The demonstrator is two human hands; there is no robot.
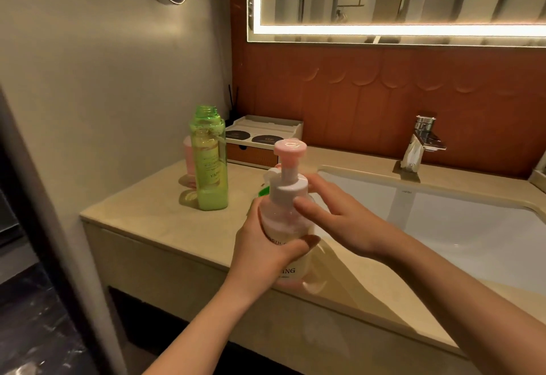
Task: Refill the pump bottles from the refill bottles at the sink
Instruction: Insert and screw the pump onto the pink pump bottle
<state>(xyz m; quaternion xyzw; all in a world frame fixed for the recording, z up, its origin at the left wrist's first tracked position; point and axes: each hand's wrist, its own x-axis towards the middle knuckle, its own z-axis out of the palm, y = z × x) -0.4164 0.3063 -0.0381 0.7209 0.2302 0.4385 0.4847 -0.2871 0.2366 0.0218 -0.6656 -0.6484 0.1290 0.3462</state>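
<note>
A pink pump bottle [283, 224] with a white collar and pink pump head stands at the counter's front edge. My left hand [266, 249] grips its body from the left, thumb across the label. My right hand [334, 218] touches the bottle's shoulder just below the collar, fingers fairly straight. A green refill bottle [209, 164], uncapped and upright, stands on the counter to the left. Behind it a pink bottle [189, 156] is mostly hidden. A green and white object [266, 188] peeks out behind the pump bottle.
The white sink basin [443, 221] lies to the right, with a chrome faucet [419, 144] behind it. A tray box with black coasters [263, 138] sits at the back wall. The beige counter [153, 221] ends at the left wall. A lit mirror hangs above.
</note>
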